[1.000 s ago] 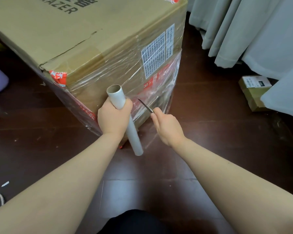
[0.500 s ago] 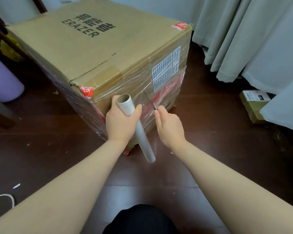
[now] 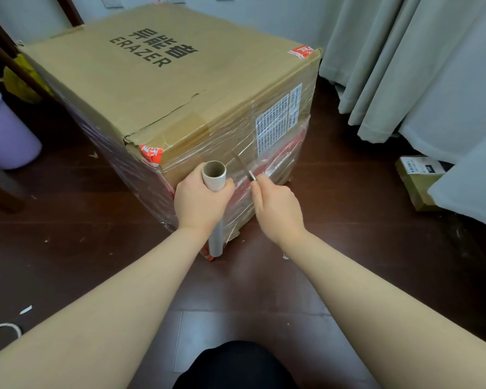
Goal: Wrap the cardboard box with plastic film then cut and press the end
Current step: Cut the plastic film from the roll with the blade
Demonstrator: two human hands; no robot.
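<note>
Head view: the cardboard box (image 3: 180,88) stands on the dark wooden floor (image 3: 348,242) straight ahead of me, its near corner just beyond my hands, its sides already banded in glossy, wrinkled plastic film (image 3: 281,161). My left hand (image 3: 199,203) is wrapped round the film roll (image 3: 214,175), a pale cardboard tube that looks nearly bare. Its long axis runs close to upright, open top end toward me and lower end down by the box's bottom corner. My right hand (image 3: 278,211) pinches a thin knife (image 3: 243,167), the narrow blade slanting up and to the left against the box's right-hand face. As I judge it, the cut turns on this: the film's free stretch must run from the tube rightward to that face, so it lies between my two hands, with the blade just beside the tube. My right hand is the nearer one to draw the edge down, parallel to the tube. The stretch itself is too clear to make out. The cardboard is matt, creased and torn along the top flap; the film looks slick and clingy, so its cut end should stick when pressed.
</note>
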